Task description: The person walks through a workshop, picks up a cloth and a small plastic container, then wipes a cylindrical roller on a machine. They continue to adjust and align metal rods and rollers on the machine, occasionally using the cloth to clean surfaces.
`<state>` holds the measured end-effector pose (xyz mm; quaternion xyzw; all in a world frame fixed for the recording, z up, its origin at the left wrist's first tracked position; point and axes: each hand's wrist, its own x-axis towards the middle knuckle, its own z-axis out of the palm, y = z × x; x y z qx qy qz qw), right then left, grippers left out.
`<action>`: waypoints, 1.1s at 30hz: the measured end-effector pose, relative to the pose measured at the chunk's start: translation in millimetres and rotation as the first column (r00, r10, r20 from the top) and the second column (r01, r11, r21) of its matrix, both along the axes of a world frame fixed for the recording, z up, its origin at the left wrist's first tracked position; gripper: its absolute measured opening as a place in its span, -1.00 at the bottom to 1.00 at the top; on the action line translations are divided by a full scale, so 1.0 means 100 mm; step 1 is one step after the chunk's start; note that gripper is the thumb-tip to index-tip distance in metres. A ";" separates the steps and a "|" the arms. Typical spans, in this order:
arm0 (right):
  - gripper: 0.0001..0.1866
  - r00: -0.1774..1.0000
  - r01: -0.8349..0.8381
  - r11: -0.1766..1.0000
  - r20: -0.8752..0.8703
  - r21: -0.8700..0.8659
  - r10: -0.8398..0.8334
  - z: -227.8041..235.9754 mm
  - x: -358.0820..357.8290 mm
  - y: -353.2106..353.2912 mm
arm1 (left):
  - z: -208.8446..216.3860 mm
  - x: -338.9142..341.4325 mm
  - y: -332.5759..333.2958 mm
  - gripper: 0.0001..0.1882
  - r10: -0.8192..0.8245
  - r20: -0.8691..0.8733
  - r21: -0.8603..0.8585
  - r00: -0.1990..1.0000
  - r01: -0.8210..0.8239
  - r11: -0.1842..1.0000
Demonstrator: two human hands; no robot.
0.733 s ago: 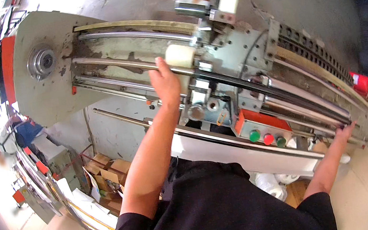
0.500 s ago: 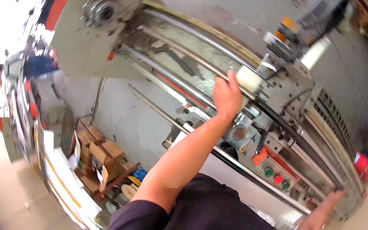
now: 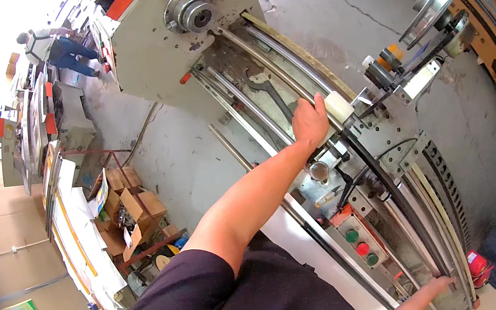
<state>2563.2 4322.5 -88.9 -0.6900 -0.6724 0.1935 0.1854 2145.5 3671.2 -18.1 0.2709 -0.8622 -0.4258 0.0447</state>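
Observation:
A long metal rod [image 3: 282, 73] runs slantwise along the machine; its lower stretch is black [image 3: 389, 188]. My left hand [image 3: 310, 120] is closed round the bright part of the rod, right beside a white block [image 3: 337, 106]. At the lower right, my right hand [image 3: 433, 289] is closed at the rod's lower end, with its fingers partly hidden. Beyond my left hand, an open-ended wrench [image 3: 270, 91] lies on the machine bed. Between my hands sits an orange-edged control box [image 3: 360, 242] with green and red buttons.
A round chuck [image 3: 191, 11] is mounted on the pale machine head at the top. A bracket with a metal wheel [image 3: 432, 9] stands at the right. Cardboard boxes [image 3: 139, 208] sit on a rack at the left. Another person [image 3: 59, 48] stands far left. A red object [image 3: 479, 268] lies lower right.
The view has shifted and become sharper, bringing the chuck and wrench lower and further right. My left hand stays on the rod beside the white block, and my right hand stays near its lower end.

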 end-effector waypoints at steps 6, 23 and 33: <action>0.05 0.761 0.184 0.971 -0.603 -0.150 -0.237 0.51 -0.51 -0.75 | 0.06 0.04 -0.02 -0.38 0.021 -0.057 -0.025 0.998 -0.023 0.999; 0.01 0.840 0.306 0.945 -0.433 -0.120 -0.327 -0.08 0.02 -0.08 | 0.22 -0.07 -0.06 -0.35 -0.005 0.000 -0.028 1.000 0.005 1.000; -0.14 0.686 0.324 0.932 -0.637 -0.165 -0.351 -0.02 -0.18 -0.22 | 0.26 -0.02 -0.06 -0.41 0.012 -0.006 0.005 1.000 -0.012 1.000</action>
